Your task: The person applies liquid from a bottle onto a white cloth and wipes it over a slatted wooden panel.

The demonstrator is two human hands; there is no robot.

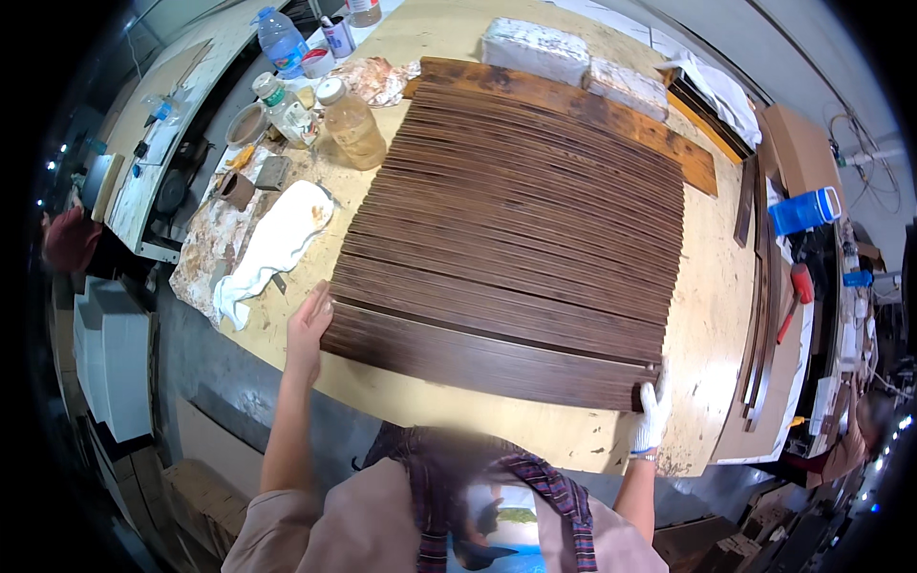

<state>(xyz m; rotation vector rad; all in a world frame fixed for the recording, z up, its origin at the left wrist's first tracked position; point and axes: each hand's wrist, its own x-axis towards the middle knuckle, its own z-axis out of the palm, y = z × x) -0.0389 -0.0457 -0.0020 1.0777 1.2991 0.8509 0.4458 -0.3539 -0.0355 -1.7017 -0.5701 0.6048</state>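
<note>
Long dark brown wooden strips (516, 201) lie side by side on the pale worktable (573, 444), running left to right. The nearest ones sit tight together as a flat band (478, 355), with a dark gap behind it. At the band's left end my bare left hand (308, 327) grips the edge, fingers pointing away from me. My right hand (651, 413), in a white knit glove, is closed at the right end of the same band. Its fingertips are partly hidden by the wood.
A stained board (669, 145) and two white wrapped blocks (535, 50) edge the far side. Bottles (351, 124), a white cloth (277, 244) and a brown cup (235, 189) stand left. A blue jug (804, 211) and a red mallet (800, 285) lie right. Other people are at the far sides.
</note>
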